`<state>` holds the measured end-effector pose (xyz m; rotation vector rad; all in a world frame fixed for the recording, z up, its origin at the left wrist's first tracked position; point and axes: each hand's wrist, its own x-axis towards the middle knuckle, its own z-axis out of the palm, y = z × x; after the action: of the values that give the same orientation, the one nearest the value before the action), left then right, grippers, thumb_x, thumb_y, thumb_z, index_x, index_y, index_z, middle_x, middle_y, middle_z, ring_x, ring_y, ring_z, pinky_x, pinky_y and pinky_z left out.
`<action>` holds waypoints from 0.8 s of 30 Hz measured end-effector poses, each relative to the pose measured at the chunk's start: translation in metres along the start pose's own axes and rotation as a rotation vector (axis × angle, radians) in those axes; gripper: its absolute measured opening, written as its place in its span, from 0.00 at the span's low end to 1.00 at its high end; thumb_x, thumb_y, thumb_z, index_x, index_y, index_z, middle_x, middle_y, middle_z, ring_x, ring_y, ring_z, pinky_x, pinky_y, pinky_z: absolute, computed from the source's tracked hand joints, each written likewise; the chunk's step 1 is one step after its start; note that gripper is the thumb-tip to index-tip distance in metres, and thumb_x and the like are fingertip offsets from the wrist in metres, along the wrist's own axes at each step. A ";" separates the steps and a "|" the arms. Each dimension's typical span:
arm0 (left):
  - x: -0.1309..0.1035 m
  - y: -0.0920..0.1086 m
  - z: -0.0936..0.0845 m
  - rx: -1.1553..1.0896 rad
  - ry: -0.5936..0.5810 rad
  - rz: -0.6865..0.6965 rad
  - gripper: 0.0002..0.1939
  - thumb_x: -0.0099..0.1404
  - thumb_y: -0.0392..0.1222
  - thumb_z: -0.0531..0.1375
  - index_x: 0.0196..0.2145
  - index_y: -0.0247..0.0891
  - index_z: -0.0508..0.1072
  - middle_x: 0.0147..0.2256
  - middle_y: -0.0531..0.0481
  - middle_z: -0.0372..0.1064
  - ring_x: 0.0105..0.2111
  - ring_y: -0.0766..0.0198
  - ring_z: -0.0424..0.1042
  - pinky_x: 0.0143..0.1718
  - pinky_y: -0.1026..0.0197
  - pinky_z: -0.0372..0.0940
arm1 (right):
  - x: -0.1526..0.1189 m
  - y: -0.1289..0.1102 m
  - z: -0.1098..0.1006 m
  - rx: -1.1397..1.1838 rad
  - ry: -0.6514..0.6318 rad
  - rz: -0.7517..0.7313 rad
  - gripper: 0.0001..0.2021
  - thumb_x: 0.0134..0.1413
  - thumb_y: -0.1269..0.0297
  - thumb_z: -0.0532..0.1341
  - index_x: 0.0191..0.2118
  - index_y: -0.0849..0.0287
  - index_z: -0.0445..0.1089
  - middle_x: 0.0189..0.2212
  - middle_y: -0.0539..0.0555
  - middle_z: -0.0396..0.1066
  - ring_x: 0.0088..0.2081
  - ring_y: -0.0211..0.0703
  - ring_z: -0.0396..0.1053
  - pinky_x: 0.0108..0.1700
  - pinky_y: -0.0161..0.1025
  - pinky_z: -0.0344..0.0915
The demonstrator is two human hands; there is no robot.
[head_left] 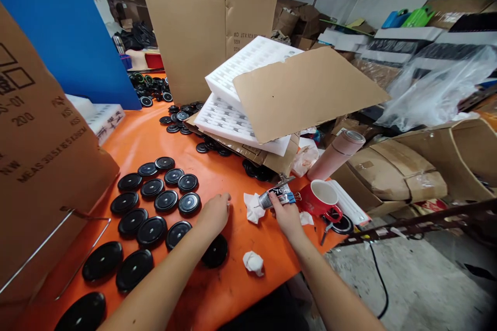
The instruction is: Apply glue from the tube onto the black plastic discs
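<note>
My right hand grips a metal glue tube with a blue and black label, its nozzle pointing left over a crumpled white tissue. A metal binder clip shows at the far side of the tube. My left hand is closed just above the orange tabletop, fingers curled together; whatever may be in them is hidden. Beside it on the left lie several round black discs in loose rows, each with a small pale dot at its middle. One black disc is partly covered by my left forearm.
A red mug and a pink bottle stand to the right. White foam trays under a cardboard sheet rest at the back, near piled black discs. A crumpled tissue lies in front; a carton stands left.
</note>
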<state>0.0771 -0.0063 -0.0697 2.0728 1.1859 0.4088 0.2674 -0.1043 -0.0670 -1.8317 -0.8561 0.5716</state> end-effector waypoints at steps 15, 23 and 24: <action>-0.072 0.050 -0.018 -0.860 0.149 -0.253 0.12 0.49 0.47 0.64 0.29 0.35 0.75 0.28 0.47 0.73 0.30 0.60 0.70 0.34 0.61 0.64 | -0.030 -0.045 0.014 0.662 -0.154 0.179 0.17 0.45 0.49 0.63 0.26 0.57 0.61 0.15 0.44 0.61 0.15 0.34 0.57 0.15 0.32 0.54; -0.073 0.050 -0.020 -0.877 0.174 -0.244 0.12 0.49 0.46 0.65 0.29 0.35 0.74 0.26 0.49 0.72 0.29 0.62 0.69 0.31 0.63 0.62 | -0.035 -0.049 0.015 0.668 -0.172 0.177 0.17 0.45 0.50 0.63 0.25 0.58 0.61 0.15 0.44 0.61 0.15 0.33 0.57 0.15 0.31 0.53; -0.073 0.050 -0.020 -0.874 0.177 -0.246 0.12 0.49 0.47 0.65 0.28 0.35 0.74 0.26 0.49 0.72 0.28 0.63 0.69 0.31 0.63 0.62 | -0.035 -0.049 0.015 0.665 -0.170 0.177 0.17 0.45 0.50 0.63 0.25 0.58 0.61 0.15 0.44 0.61 0.15 0.33 0.57 0.15 0.31 0.53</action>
<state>0.0582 -0.0766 -0.0150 1.1457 1.0720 0.8260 0.2197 -0.1100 -0.0274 -1.2623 -0.5209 1.0009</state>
